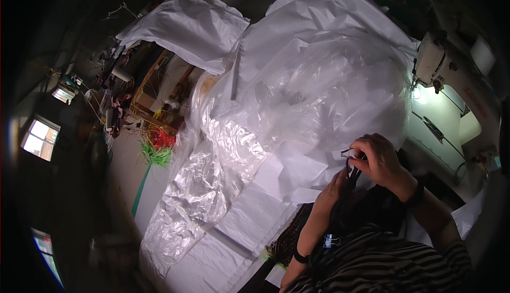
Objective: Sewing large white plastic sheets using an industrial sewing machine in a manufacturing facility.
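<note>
Close in front of my body, at the lower right, my two hands are together. My right hand (374, 157) pinches a small piece with a thin metal wire loop (346, 154), whose exact kind is too small to tell. Just below it, my left hand (333, 187) has its fingers drawn together at a dark strip-like thing (352, 173), mostly covered by the fingers. A blue binder clip (332, 241) sits on the striped clothing near my left forearm. Crumpled white sheeting (297, 165) lies just beyond the hands.
A large heap of clear plastic film and white sheeting (329, 70) fills the table. At the right stands a lit sewing machine (443, 62), with dark scissors (433, 126) on its bed. Red strands (161, 138) and green strands (154, 154) lie at the left.
</note>
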Motion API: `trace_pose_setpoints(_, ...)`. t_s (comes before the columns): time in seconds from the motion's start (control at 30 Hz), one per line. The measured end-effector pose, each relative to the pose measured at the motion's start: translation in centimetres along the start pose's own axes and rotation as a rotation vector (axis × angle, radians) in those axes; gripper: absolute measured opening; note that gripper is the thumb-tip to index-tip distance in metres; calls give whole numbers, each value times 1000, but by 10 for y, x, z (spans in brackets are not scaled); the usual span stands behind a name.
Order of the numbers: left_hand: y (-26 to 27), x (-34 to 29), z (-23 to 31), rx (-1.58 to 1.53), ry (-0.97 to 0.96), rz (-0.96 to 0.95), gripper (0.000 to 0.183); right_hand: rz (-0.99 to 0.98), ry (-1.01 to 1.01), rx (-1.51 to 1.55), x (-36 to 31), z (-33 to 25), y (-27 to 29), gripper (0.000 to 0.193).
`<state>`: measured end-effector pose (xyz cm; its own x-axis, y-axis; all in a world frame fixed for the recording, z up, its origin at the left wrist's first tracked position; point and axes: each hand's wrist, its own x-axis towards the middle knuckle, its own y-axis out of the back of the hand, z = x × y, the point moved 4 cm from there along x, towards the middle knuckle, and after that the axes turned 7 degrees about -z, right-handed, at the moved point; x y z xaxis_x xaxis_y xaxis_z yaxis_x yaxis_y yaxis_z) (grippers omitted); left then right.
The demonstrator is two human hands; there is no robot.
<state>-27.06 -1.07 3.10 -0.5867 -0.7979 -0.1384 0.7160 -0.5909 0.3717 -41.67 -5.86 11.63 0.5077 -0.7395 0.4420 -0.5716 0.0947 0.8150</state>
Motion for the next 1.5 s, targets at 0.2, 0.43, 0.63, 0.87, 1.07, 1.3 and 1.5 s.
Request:
trace_pose_setpoints(0.2,10,-100,28,-672,16,-232,103,148,15,-14,-3,-37,23,40)
trace_pose_setpoints(0.43,75,-121,73,-465,-1034,41,60,187,-139,208,-18,-64,53,44)
trace_pose_setpoints(0.63,108,-122,111,-314,-1051,-180,46,165,-251,305,-39,-73,67,39)
trace_pose_setpoints(0.87,103,-142,148,-53,-1248,-36,26,-23,-433,294,-31,-78,80,33)
trace_pose_setpoints(1.07,116,-151,150,-196,-1479,-105,20,-214,-504,377,-27,-86,87,27)
trace_pose_setpoints(1.3,167,-113,206,-252,-1467,-325,20,-307,-548,913,-81,-80,99,19)
trace_pose_setpoints(1.5,162,-24,160,-582,-936,-238,25,-28,-1058,1328,-106,-80,105,14)
